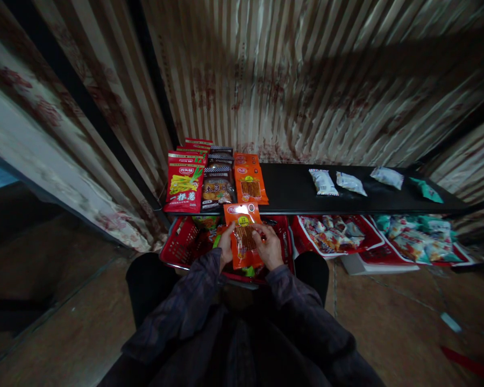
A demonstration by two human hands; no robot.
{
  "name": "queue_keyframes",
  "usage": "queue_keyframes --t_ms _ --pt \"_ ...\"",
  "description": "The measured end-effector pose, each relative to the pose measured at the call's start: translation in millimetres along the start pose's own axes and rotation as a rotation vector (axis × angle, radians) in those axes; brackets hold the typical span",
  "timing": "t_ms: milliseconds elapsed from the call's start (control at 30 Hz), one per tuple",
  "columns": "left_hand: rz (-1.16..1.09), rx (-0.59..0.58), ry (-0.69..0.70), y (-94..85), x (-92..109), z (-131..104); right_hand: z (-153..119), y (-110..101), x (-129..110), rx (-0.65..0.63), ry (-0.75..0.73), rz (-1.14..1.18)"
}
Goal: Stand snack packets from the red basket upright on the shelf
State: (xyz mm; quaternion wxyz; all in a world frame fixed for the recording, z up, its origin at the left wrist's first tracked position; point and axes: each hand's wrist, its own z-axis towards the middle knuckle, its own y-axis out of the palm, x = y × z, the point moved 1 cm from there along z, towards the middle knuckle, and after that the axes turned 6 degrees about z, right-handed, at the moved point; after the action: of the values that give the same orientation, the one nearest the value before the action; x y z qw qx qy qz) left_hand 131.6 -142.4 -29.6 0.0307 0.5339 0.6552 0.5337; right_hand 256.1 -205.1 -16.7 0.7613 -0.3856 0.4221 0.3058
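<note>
An orange snack packet [242, 258] is held upright between my two hands above the red basket [180, 251]. My left hand [226, 246] grips its left edge, fingers partly behind it. At the right edge, my right hand [269, 246] pinches the packet with the thumb on its front. Beyond it on the black shelf [288, 188] lie another orange packet [250, 183], dark potato-snack packets [218, 191] and red packets [184, 188] at the left, lined up in rows.
Small white packets [350, 183] and a green packet [426, 190] lie spaced along the shelf's right part. Below are a red basket of small packets [334, 234] and another basket of green-and-white packets [423, 239]. A striped curtain [306, 97] hangs behind. Dark shelf posts [157, 80] stand left.
</note>
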Motion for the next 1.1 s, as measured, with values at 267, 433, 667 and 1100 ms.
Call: queue_keyframes --t_ms 267,433,667,1100 --pt "-0.083 -0.003 -0.089 -3.3 7 5 8 -7 47 0.043 0.468 0.392" --pt "-0.029 0.065 -0.092 -0.9 9 5 4 -3 49 0.114 0.632 0.638" --pt "0.063 0.116 -0.025 -7.7 6 6 2 -4 49 0.209 0.714 0.744" --pt "0.094 0.097 0.099 -19.5 3 18 0 -3 46 0.247 0.667 0.804"
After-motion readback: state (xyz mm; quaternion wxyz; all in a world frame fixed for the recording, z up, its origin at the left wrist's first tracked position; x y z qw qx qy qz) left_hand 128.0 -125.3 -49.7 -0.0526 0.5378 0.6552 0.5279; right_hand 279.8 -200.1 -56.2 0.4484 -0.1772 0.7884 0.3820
